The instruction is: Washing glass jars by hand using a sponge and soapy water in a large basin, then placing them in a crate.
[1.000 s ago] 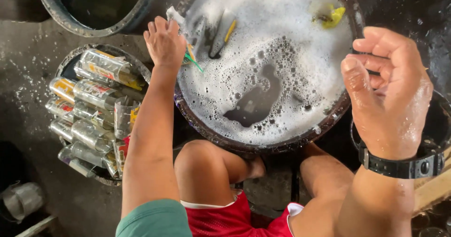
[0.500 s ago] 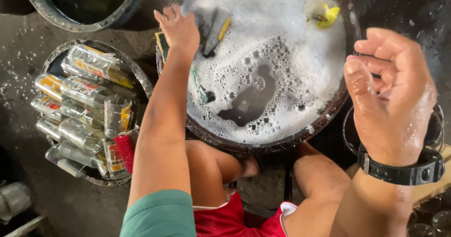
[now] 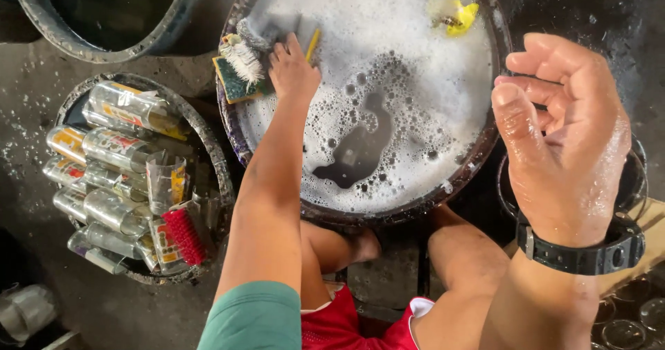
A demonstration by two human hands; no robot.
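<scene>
Sponge (image 3: 234,83) on basin (image 3: 485,149) rim, left hand (image 3: 292,69) just beside, fingers together; right hand (image 3: 564,138) raised, fingers loosely curled, empty.

Tub of glasses (image 3: 131,177) left of foam basin (image 3: 388,86), sponge (image 3: 235,80) on basin rim.

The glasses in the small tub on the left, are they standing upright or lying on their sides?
Lying on their sides. The glasses are stacked in rows in the small tub, their long printed walls facing up.
</scene>
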